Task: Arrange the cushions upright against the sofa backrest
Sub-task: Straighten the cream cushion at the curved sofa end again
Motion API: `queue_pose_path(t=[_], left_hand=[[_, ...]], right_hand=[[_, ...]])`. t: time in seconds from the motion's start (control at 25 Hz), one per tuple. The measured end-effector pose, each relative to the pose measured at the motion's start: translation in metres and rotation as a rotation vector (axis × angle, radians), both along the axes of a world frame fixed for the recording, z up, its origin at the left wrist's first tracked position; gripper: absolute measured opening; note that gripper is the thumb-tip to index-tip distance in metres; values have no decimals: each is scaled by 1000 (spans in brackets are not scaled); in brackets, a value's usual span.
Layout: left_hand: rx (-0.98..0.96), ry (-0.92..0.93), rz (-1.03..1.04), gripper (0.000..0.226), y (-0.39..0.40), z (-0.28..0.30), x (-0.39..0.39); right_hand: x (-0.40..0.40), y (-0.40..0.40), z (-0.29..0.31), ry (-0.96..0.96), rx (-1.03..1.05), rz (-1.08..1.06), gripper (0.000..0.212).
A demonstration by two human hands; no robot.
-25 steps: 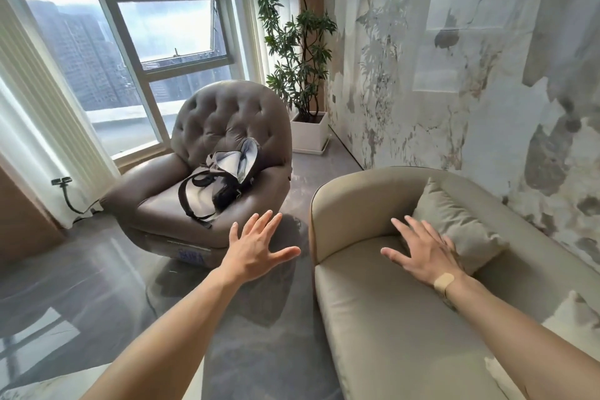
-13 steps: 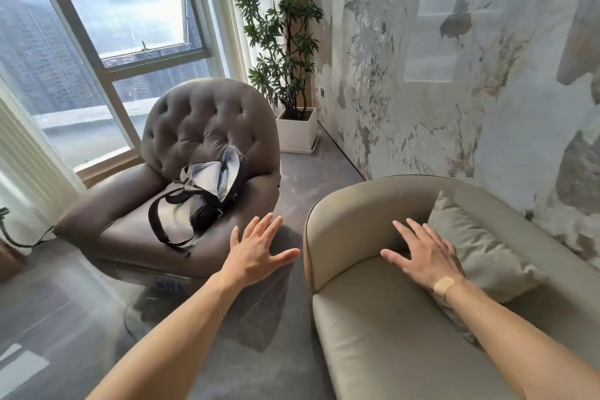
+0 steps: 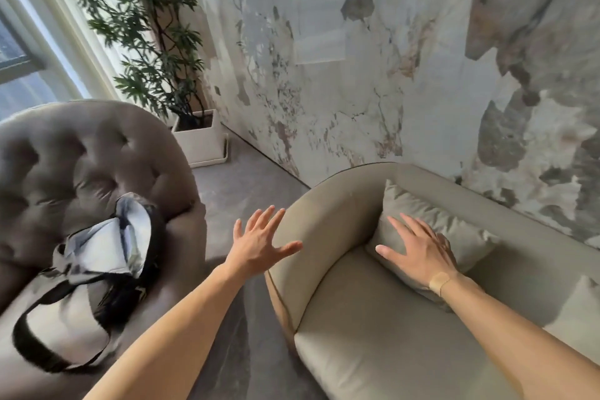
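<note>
While the cushion [image 3: 431, 230] leans in the sofa [image 3: 373, 351] corner, the right hand [image 3: 418, 253] rests flat and spread on it, left hand [image 3: 259, 243] open midair, so probably next it needs propping straighter.

bare sofa seat [image 3: 383, 351] open, cushion [image 3: 454, 230] wedged in corner, armchair [image 3: 81, 156] left, floor gap [image 3: 240, 191] between

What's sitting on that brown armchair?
A grey-and-black bag lies on the armchair seat, leaning against the tufted back. The seat beneath the bag is covered.
</note>
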State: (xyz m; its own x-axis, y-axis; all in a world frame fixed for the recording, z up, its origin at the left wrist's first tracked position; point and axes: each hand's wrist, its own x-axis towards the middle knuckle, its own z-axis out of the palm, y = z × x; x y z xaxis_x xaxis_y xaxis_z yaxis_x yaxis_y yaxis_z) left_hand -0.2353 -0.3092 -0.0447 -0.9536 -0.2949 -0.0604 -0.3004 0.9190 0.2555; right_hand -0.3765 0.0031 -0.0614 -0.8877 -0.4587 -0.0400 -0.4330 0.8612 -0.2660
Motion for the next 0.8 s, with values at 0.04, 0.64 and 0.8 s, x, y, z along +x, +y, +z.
queue_pose_path(t=[0.04, 0.64, 0.8], left_hand=[[2, 5, -41, 102, 3, -3, -17], [28, -107, -370, 122, 117, -40, -197], [23, -163, -450, 115, 129, -55, -232]], right_hand=[[-4, 10, -2, -5, 0, -51, 81], [-44, 179, -21, -72, -15, -517, 80], [-40, 195, -37, -129, -13, -639, 80]])
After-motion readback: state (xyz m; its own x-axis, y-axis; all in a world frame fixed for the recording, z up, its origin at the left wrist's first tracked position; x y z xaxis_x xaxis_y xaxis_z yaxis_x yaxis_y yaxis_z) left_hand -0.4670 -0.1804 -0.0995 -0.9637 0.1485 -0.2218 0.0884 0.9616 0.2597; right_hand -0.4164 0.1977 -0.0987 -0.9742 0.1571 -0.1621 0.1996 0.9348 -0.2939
